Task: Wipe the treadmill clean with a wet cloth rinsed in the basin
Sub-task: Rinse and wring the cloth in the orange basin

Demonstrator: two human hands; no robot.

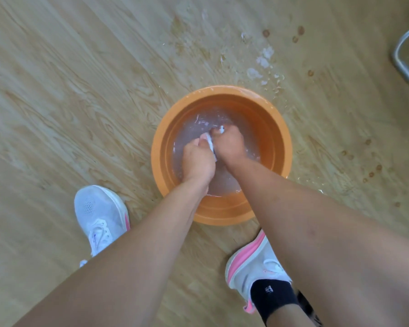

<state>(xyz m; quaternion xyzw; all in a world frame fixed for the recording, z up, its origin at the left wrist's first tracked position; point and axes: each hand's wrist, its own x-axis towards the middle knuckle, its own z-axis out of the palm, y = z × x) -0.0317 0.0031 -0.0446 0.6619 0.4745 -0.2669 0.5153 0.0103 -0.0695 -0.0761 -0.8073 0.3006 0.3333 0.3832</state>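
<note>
An orange round basin (279,128) stands on the wooden floor, holding cloudy water. Both my hands are inside it. My left hand (196,159) and my right hand (229,142) grip a small white cloth (211,143) between them; only a strip of the cloth shows between the fists, with a bit poking out by my right hand's fingers. The treadmill is not in view.
White foam and water splashes (262,60) lie on the floor beyond the basin, with brownish drip marks to the right. A grey metal tube frame (401,60) curves in at the upper right. My white and pink shoes (99,215) stand on either side, close to the basin.
</note>
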